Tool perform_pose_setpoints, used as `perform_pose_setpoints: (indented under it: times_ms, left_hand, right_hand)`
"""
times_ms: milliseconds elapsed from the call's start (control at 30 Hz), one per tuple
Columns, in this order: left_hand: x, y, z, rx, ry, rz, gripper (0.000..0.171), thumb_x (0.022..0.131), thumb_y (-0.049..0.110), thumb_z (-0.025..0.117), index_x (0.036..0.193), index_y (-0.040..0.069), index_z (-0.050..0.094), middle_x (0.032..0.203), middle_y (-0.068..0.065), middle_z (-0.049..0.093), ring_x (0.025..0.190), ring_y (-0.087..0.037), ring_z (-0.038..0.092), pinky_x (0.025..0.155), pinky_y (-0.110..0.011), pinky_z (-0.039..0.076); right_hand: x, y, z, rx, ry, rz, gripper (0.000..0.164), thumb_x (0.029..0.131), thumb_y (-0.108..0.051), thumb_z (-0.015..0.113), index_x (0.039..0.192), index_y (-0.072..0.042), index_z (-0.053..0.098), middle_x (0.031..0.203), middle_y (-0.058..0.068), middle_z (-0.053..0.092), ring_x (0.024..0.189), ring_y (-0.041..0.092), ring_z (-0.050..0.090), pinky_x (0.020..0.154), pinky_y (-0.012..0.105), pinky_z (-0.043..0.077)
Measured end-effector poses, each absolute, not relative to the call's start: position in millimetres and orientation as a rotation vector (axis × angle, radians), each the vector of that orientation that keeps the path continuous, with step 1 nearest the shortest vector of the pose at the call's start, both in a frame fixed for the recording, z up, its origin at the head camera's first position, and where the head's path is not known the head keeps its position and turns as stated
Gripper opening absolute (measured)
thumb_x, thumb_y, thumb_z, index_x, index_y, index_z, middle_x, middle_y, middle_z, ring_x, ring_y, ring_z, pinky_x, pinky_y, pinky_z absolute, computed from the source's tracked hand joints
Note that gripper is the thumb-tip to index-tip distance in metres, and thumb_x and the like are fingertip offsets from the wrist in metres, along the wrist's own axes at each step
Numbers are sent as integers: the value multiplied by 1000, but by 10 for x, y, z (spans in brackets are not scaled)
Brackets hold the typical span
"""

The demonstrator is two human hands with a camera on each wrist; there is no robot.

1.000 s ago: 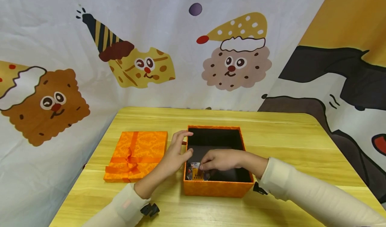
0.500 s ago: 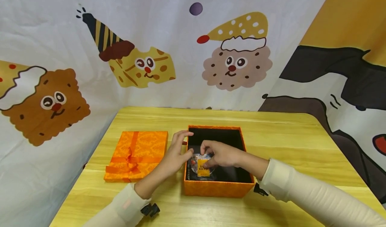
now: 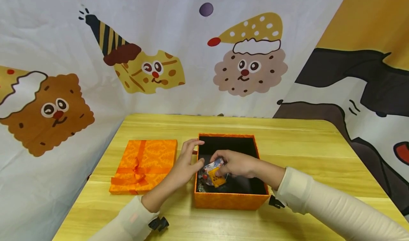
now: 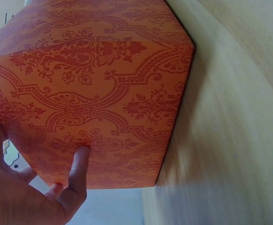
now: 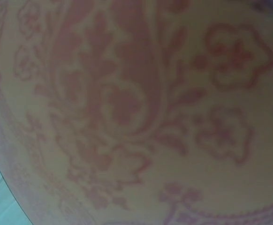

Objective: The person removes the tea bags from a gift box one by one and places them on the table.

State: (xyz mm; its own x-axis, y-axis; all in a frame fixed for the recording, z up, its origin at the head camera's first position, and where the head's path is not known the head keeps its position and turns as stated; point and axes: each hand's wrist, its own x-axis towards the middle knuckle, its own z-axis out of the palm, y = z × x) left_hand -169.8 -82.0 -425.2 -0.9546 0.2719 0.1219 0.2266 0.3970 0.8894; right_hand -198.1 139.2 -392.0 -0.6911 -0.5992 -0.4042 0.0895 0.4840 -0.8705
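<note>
Bearing illegible print [image 3: 219, 182], the packet's [image 3: 212, 165] label [image 3: 214, 178] tilts; florals [image 4: 85, 110] cover the box [image 3: 225, 201].

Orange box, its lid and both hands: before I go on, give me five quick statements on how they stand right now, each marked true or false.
1. The right hand pinches a yellow-labelled packet. True.
2. The lid is on the box. False: the lid lies on the table, to the left of the open box.
3. An orange bow decorates the lid. True.
4. The left hand rests on the lid. False: the left hand is at the box's left wall.
5. The inside of the box is bright white. False: it is black.
</note>
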Motion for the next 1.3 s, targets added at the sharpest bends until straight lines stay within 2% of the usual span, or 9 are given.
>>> perform_pose_setpoints:
  times_ms: [100, 233, 367, 567, 700, 833, 900, 1067, 1300]
  left_hand:
    - [-1697, -820, -4252, 460, 2583, 1637, 56, 95, 13, 65, 148, 19, 47, 164, -12, 25, 133, -40, 47, 103, -63, 43]
    - [-1700, -825, -4255, 457, 2567, 1637, 56, 96, 13, 64, 149, 19, 46, 164, -14, 23, 129, -37, 48, 98, -58, 47]
    - [-1709, -826, -4261, 461, 2555, 1638, 56, 97, 12, 63, 150, 18, 45, 165, -15, 21, 126, -37, 48, 93, -54, 50]
    - [-1709, -820, -4257, 456, 2552, 1638, 57, 97, 13, 63, 151, 18, 44, 165, -13, 21, 127, -37, 48, 96, -57, 48]
    - [-1712, -816, -4259, 453, 2568, 1637, 57, 97, 11, 64, 150, 17, 45, 164, -12, 23, 128, -38, 48, 98, -60, 47]
    - [-1710, -819, -4261, 457, 2569, 1647, 57, 96, 11, 65, 149, 18, 46, 164, -11, 23, 136, -41, 45, 104, -65, 42]
    - [-1707, -822, -4264, 462, 2567, 1652, 57, 96, 12, 65, 149, 19, 46, 164, -10, 23, 139, -42, 42, 107, -66, 39]
    - [-1714, -826, -4275, 478, 2562, 1658, 56, 97, 13, 65, 149, 19, 46, 165, -12, 24, 139, -41, 42, 108, -65, 38]
    - [-1717, -828, -4275, 483, 2562, 1659, 57, 97, 12, 65, 150, 17, 45, 164, -12, 24, 140, -41, 42, 109, -65, 38]
  right_hand:
    - [-1992, 1409, -3921, -377, 1987, -1246, 27, 95, -5, 70, 121, -3, 62, 98, 12, 66, 71, 17, 55, 51, 27, 40]
    - [-2003, 1433, -3903, -364, 1953, -1289, 20, 97, -4, 66, 116, -1, 61, 99, 13, 66, 71, 18, 55, 51, 26, 43]
    - [-2007, 1464, -3851, -330, 1928, -1347, 22, 99, -4, 62, 121, -3, 58, 103, 15, 65, 74, 20, 60, 53, 27, 47]
    - [-2026, 1548, -3742, -308, 1895, -1454, 30, 103, -8, 59, 132, -4, 55, 109, 18, 67, 84, 25, 70, 67, 35, 59]
    - [-2044, 1627, -3673, -299, 1894, -1519, 33, 104, -9, 59, 136, -4, 53, 115, 19, 65, 92, 28, 71, 75, 41, 61]
    - [-2053, 1722, -3608, -270, 1928, -1556, 37, 104, -10, 60, 139, -4, 51, 121, 20, 61, 96, 29, 70, 78, 44, 61]
    - [-2057, 1777, -3570, -263, 1952, -1566, 39, 104, -10, 60, 141, -4, 50, 122, 20, 60, 94, 28, 68, 74, 39, 61]
    - [-2093, 1964, -3475, -237, 1984, -1613, 40, 104, -9, 59, 142, -4, 48, 124, 21, 58, 95, 28, 67, 73, 36, 60]
    - [-2171, 2276, -3384, -147, 2059, -1671, 45, 102, -9, 62, 143, -4, 42, 128, 24, 50, 102, 29, 67, 82, 44, 61]
